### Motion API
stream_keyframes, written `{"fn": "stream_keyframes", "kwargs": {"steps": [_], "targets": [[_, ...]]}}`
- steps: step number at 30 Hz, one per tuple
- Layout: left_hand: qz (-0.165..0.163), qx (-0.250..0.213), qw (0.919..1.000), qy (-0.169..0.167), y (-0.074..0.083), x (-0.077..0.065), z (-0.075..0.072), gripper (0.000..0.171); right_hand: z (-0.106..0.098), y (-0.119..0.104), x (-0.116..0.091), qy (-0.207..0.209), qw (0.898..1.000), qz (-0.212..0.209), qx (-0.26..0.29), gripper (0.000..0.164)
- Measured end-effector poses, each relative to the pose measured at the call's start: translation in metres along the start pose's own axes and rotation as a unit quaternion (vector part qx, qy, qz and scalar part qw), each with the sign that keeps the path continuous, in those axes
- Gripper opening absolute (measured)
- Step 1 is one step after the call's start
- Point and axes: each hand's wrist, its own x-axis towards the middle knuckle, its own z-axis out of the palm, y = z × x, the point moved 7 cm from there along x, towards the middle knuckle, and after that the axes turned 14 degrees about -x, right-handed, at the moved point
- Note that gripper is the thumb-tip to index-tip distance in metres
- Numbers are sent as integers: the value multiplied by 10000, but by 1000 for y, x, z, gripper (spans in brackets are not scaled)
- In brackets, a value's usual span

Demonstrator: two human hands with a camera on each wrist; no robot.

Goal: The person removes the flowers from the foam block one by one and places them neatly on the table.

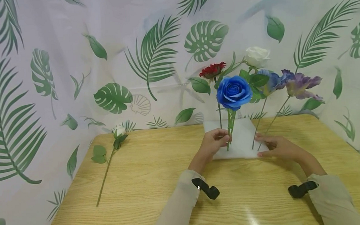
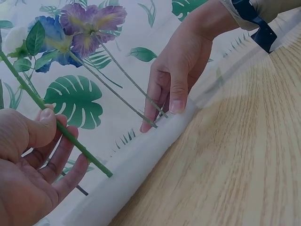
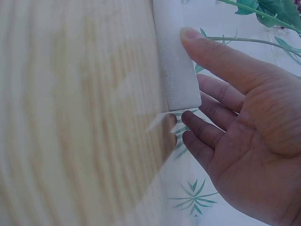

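A pale cloth (image 1: 111, 19) printed with green leaves (image 1: 112, 97) hangs behind a wood-grain table (image 1: 146, 170)

In the head view, above the grip of the left hand (image 1: 211, 144), the blue rose (image 1: 234, 92) is hiding part of the stem of the white rose (image 1: 256, 57); the hand is covering the foot of the red flower (image 1: 212, 71). In the left wrist view, the gripped green stem (image 2: 77, 142) is running off the left edge; whether its tip below is piercing the foam block (image 2: 138, 162) is escaping the eye.
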Motion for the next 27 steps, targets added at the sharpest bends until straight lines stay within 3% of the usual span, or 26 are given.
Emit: {"fn": "stream_keyframes", "kwargs": {"steps": [27], "targets": [[121, -61, 9999, 63, 1, 0, 0, 19, -1, -2, -1, 53, 9997, 27, -235, 74]]}}
